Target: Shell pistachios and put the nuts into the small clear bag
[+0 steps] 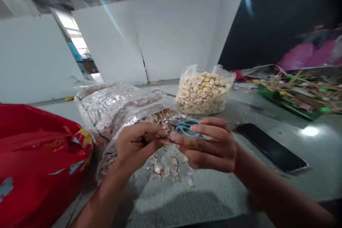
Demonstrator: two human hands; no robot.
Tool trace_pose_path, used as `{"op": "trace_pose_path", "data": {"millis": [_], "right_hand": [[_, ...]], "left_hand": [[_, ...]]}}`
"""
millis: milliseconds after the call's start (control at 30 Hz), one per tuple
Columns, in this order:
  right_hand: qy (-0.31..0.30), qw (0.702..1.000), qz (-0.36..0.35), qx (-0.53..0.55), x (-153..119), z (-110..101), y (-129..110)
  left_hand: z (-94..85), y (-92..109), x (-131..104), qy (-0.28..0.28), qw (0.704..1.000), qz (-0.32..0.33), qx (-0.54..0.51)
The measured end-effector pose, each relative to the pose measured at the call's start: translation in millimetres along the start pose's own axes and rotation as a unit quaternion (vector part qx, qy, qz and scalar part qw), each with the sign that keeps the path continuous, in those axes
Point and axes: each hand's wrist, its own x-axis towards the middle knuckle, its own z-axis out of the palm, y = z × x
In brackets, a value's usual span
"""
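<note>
My left hand [140,146] and my right hand [210,146] meet fingertip to fingertip, both in a pinch. Whatever is between the fingertips is too small and hidden to make out. Just behind the right fingers are scissors [187,128] with blue handles, blades pointing left; I cannot tell whether the fingers touch them. Below the hands, an unpeeled garlic clove [158,168] lies among loose bits of skin [175,161] on the grey surface [187,196]. Behind the left hand, a large clear plastic bag [114,99] lies on its side, its mouth showing brownish garlic skins [157,117].
A clear bag of peeled garlic cloves [203,92] stands beyond the hands. A black phone [272,148] lies at right. A red plastic bag [40,156] fills the left side. Sticks and scraps [301,92] are heaped at far right. White panels [173,35] stand behind.
</note>
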Motion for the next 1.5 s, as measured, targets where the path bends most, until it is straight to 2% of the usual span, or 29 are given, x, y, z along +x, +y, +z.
{"op": "trace_pose_path", "data": {"millis": [367, 533, 733, 833, 933, 1067, 1267, 1500], "right_hand": [[0.005, 1.0, 0.006, -0.022, -5.0, 6.4, 1.1], [0.013, 1.0, 0.02, -0.021, -10.3, 10.3, -0.3], [0.001, 1.0, 0.003, -0.012, -9.4, 7.6, 1.8], [-0.003, 1.0, -0.001, -0.012, -8.2, 5.7, 1.4], [0.001, 1.0, 0.005, -0.009, -8.2, 5.7, -0.6], [-0.004, 1.0, 0.013, -0.012, -9.4, 7.5, -2.7], [-0.001, 1.0, 0.009, -0.017, -10.2, 9.3, -2.5], [0.005, 1.0, 0.006, -0.024, -4.6, 5.1, -3.0]], "left_hand": [[1.6, -3.8, 0.9, -0.026, 0.998, -0.048, -0.019], [4.1, -3.4, 0.9, -0.032, 0.999, -0.041, -0.005], [4.3, -7.2, -2.5, 0.005, 0.999, 0.028, 0.038], [4.5, -8.9, -0.6, -0.003, 0.993, 0.11, 0.044], [4.9, -9.0, 2.5, 0.012, 0.983, 0.181, 0.04], [6.6, -9.8, 1.6, 0.039, 0.975, 0.212, 0.057], [11.0, -14.8, -5.9, 0.093, 0.977, 0.189, 0.011], [11.6, -9.9, -6.6, 0.073, 0.986, 0.149, 0.019]]}}
